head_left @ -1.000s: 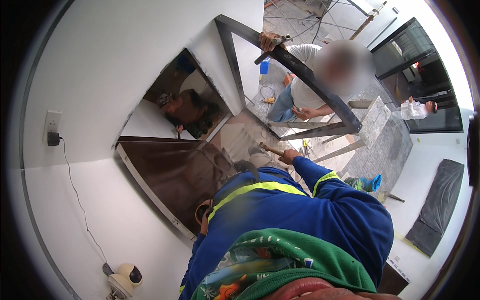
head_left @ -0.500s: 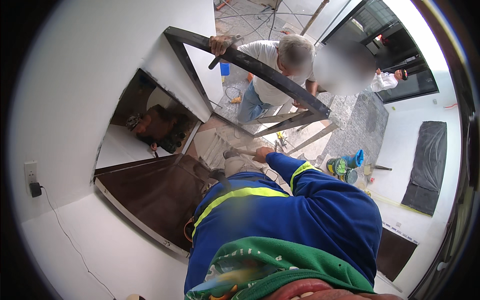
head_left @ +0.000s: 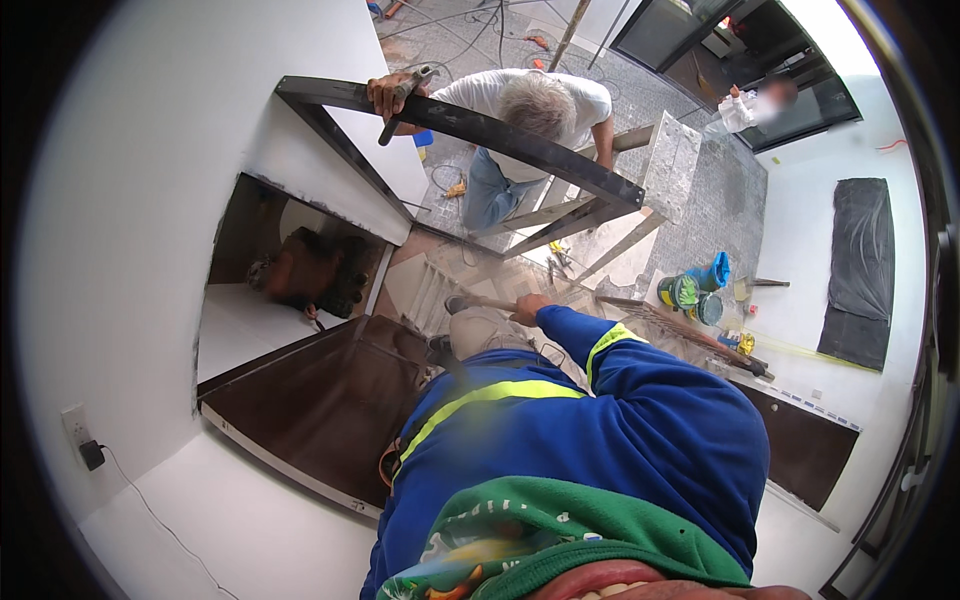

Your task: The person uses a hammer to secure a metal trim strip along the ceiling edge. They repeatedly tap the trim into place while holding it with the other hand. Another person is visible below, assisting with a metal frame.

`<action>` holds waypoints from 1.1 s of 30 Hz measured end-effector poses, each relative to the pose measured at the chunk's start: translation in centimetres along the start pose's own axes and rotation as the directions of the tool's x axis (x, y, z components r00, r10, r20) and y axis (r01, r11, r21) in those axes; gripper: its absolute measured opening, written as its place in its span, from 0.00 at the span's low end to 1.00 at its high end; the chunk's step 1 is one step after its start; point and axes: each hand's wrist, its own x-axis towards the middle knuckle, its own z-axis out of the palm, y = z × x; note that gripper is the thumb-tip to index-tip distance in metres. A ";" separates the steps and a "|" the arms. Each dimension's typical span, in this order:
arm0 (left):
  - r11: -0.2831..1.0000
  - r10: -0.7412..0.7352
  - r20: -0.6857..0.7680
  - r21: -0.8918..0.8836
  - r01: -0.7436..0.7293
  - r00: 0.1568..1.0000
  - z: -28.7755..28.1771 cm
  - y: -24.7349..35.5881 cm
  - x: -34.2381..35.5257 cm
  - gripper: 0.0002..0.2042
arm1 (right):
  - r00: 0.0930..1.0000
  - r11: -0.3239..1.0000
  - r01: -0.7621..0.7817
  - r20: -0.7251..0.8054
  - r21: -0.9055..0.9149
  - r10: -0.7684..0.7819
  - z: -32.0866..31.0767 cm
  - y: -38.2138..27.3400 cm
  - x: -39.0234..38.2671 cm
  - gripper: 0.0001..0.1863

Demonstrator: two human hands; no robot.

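Observation:
My right hand (head_left: 528, 309) is closed around one end of a slim pale wooden bar (head_left: 488, 302), in front of my body and above my shoe. What the bar belongs to cannot be made out. My left hand is out of sight. Beyond, a co-worker in a white shirt bends over a dark metal frame (head_left: 480, 135) with slanting legs. That person's one hand (head_left: 388, 95) holds a hammer (head_left: 402, 104) against the frame's upper beam; the other reaches down behind it. Pliers (head_left: 558, 255) lie on the floor beneath the frame.
A dark brown panel (head_left: 310, 410) stands at my left, below a wall opening (head_left: 290, 250) where another person shows. Buckets (head_left: 678, 291) and long dark bars (head_left: 690, 332) lie to the right. Farther back are loose cables (head_left: 480, 30) and a pale speckled board (head_left: 672, 165).
My view has shifted, so the frame sits farther left and more of the right side shows. The co-worker's head has dipped lower. My right hand keeps its grip.

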 end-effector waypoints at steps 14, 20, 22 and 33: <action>0.998 -0.051 -0.059 -0.047 0.048 0.997 0.2 -0.4 -2.3 0.15 | 0.999 0.999 -0.047 -0.001 0.022 0.047 2.1 1.4 -1.4 0.29; 0.997 -0.051 -0.096 -0.062 0.045 0.994 0.6 -1.1 -3.2 0.15 | 0.999 0.999 0.034 -0.014 -0.002 -0.034 1.7 0.8 -0.3 0.29; 0.997 -0.040 -0.120 -0.068 0.033 0.992 0.9 -1.5 -3.1 0.15 | 0.997 0.998 0.063 -0.038 0.002 -0.063 1.3 0.4 0.0 0.30; 0.990 -0.114 -0.170 -0.104 0.097 0.979 3.2 -2.9 -1.6 0.16 | 1.000 0.997 0.003 0.002 -0.072 -0.002 0.5 -0.7 2.2 0.32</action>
